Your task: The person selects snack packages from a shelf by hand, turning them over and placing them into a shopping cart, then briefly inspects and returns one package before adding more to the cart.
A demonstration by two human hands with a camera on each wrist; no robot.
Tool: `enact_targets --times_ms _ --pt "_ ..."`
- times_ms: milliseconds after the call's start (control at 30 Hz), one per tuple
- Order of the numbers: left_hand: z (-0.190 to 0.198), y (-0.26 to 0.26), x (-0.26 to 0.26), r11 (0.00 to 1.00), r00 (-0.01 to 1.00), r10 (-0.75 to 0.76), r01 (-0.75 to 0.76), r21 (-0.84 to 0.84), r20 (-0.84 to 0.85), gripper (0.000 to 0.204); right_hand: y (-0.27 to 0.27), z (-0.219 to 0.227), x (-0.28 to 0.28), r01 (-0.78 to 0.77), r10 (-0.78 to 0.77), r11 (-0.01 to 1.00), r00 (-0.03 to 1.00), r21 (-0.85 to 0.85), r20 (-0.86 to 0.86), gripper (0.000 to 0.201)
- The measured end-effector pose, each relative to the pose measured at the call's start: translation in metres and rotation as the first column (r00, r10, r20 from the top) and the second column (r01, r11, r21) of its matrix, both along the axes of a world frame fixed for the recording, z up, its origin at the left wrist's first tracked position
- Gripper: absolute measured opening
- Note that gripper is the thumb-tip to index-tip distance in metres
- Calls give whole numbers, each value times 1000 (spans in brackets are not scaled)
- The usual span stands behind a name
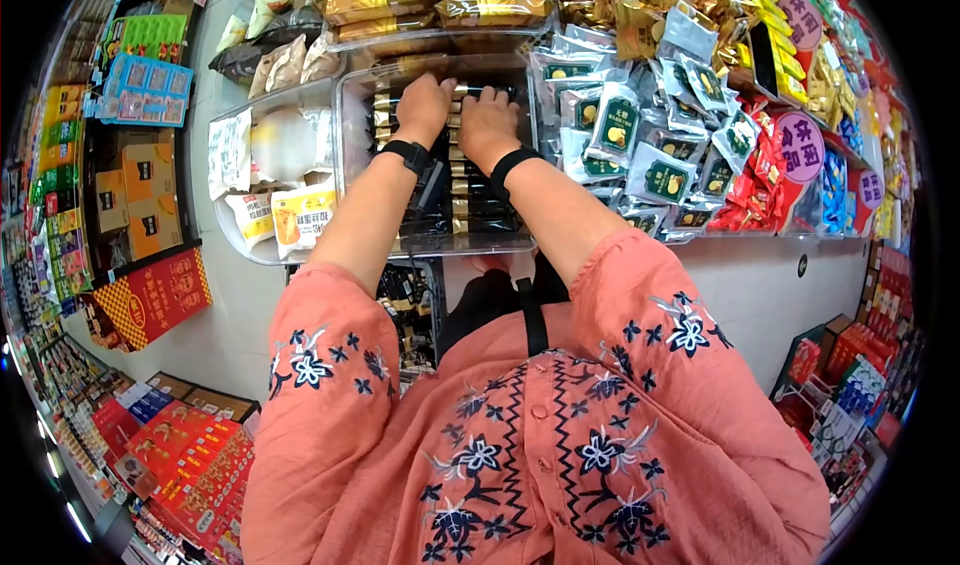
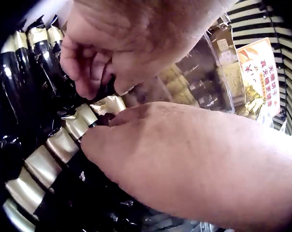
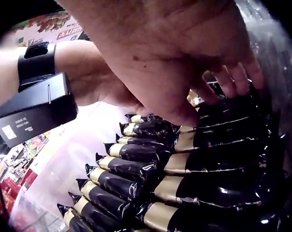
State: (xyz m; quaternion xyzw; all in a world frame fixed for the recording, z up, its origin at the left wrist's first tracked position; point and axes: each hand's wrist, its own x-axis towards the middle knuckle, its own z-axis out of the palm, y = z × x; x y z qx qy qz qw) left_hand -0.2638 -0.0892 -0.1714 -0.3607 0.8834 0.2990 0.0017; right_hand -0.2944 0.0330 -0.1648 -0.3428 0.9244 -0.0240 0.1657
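Black snack packets with gold bands [image 1: 470, 215] lie in rows inside a clear plastic bin [image 1: 345, 125]. Both hands reach into the far part of this bin, side by side. My left hand [image 1: 425, 110] bends its fingers and thumb down at the packets in the left wrist view; I cannot tell whether it pinches one. My right hand [image 1: 488, 125] lies over the right-hand row, and the right wrist view shows its fingers [image 3: 238, 79] stretched out across black packets [image 3: 213, 183]. Part of that row is hidden under the palm.
Left of the bin, white cake packets [image 1: 303, 215] fill another clear tub. Silver-and-green packets [image 1: 620, 125] are heaped on the right, with red packets [image 1: 750, 170] farther along. Gold packets [image 1: 490, 10] stand behind the bin. A red display box [image 1: 155, 295] stands on the left.
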Motion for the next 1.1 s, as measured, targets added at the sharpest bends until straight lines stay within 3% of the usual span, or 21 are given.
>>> enact_targets --times_ms 167,367,567,667,767,867,1000,1033,1100 --pt "-23 -4 0 1000 995 6 -6 -3 -98 34 -2 5 1 -28 28 998 1000 50 13 38" --pt "-20 -2 4 997 989 32 -20 79 -143 30 -6 4 2 -29 24 991 999 131 45 45" --pt "-9 -3 6 998 998 -68 69 -8 15 41 -2 -1 1 -25 19 994 998 106 62 43" --pt "-9 -5 2 994 990 -100 104 -37 102 36 -2 1 2 -23 15 994 998 106 68 41" --pt "-14 -11 4 997 992 -71 73 -13 104 37 -1 6 -1 -6 -2 996 996 91 91 40" --pt "-17 -22 13 921 997 -82 78 383 -5 38 2 8 -3 -9 2 997 995 75 99 40" --pt "-10 -30 26 817 995 -88 43 575 50 44 1 6 -1 11 -17 998 996 67 86 40" --pt "-11 -33 26 832 988 -118 45 553 97 46 1 6 -1 11 -17 997 996 71 86 40" --pt "-20 -36 26 918 948 -306 268 291 93 45 1 4 -4 16 -21 997 998 71 61 41"
